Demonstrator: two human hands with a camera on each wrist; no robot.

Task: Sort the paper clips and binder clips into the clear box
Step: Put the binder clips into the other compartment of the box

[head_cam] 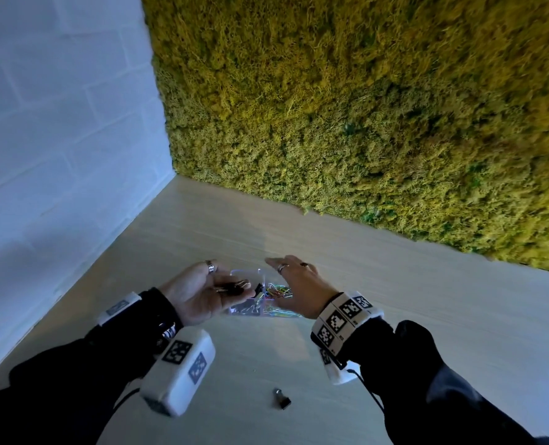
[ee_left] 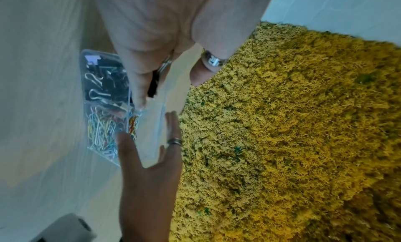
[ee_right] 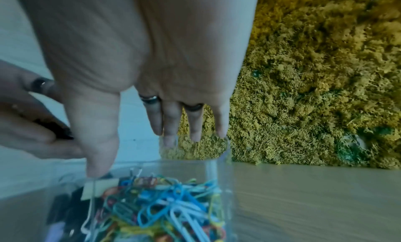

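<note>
surface: pale wood table (head_cam: 395, 316) | on it: clear box (head_cam: 260, 311), near edge: lone black binder clip (head_cam: 281, 398)

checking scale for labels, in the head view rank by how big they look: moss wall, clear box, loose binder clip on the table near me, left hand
1. moss wall
2. left hand, though it sits above the box, nearer the camera, so this order is unsure
3. clear box, partly hidden by both hands
4. loose binder clip

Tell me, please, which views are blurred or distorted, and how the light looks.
Head view: wide-angle bending, the moss wall softly blurred, bluish light on the white wall. Left wrist view: moss streaked by motion blur. Right wrist view: the right hand fills the frame, soft; the clear box looks hazy.
</note>
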